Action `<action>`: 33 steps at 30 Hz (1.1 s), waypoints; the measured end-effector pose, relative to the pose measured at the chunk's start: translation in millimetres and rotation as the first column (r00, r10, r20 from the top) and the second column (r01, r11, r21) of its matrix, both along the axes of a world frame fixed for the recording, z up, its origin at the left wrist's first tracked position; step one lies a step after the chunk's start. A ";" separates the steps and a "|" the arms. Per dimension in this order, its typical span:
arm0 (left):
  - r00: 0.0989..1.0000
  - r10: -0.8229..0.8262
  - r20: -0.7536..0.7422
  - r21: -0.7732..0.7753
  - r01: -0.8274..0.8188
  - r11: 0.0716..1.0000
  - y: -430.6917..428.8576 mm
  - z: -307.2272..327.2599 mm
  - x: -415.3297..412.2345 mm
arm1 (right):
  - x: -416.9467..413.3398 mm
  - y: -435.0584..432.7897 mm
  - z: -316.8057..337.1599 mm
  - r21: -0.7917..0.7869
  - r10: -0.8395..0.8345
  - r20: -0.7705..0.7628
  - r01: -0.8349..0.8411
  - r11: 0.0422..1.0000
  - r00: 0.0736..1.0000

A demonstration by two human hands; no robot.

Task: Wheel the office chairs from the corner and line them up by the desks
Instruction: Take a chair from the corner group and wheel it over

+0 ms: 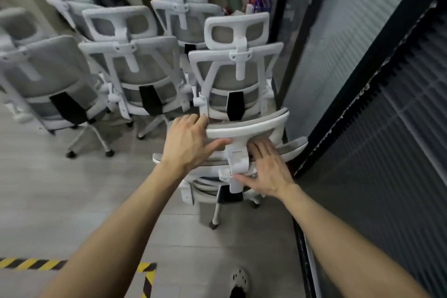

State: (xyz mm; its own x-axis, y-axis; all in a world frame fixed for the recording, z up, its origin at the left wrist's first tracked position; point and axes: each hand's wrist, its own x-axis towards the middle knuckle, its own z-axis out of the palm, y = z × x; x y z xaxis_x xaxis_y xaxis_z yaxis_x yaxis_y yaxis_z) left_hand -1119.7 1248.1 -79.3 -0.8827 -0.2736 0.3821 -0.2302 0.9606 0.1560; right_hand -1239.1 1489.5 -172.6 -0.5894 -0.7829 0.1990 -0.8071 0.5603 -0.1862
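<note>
- The nearest chair point(242, 152) stands directly in front of the person, at the right end of the group of office chairs packed in the corner, just beside the dark glass partition point(362, 104)
- Its headrest point(246, 126) lies crosswise, with the long axis running left to right between the two hands
- The left hand point(191, 140) rests on the left end of the headrest; the fingers point(193, 120) curl over its top edge and the thumb lies along the front rim, so it has a loose hold
- The right hand point(268, 172) lies flat on the top of the backrest, right of the white headrest bracket point(238, 162); its fingers are spread and mostly open, pressing more than gripping
- Both hands are about equally near; the chair's back faces the person, so the pull would probably come straight toward the body, away from the second chair point(232, 75) close behind it
- The free floor point(72, 189) is to the left
</note>
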 end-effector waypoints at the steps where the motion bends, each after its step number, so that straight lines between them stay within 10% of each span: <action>1: 1.000 0.002 0.005 0.005 -0.002 1.000 0.6 0.9 8.3 | 5.1 0.3 -1.2 -0.018 0.017 -0.012 -0.017 1.000 1.000; 24: 0.898 0.346 -0.272 0.065 -0.342 0.937 99.4 -27.7 411.5 | 313.0 38.9 -25.4 -0.218 0.424 -0.222 -0.469 0.856 0.878; 33: 0.735 0.604 -0.310 0.047 -0.622 0.781 172.4 -30.1 548.7 | 403.1 36.6 -29.1 -0.195 0.694 -0.210 -0.725 0.661 0.689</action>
State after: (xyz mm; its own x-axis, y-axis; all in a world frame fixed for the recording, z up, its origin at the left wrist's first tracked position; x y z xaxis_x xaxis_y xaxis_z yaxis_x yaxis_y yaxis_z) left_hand -571.0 1420.6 -109.4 -0.3747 -0.6864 0.6232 -0.7246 0.6362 0.2650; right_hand -836.0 1526.1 -201.8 0.1620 -0.8693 0.4669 -0.9628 -0.2429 -0.1182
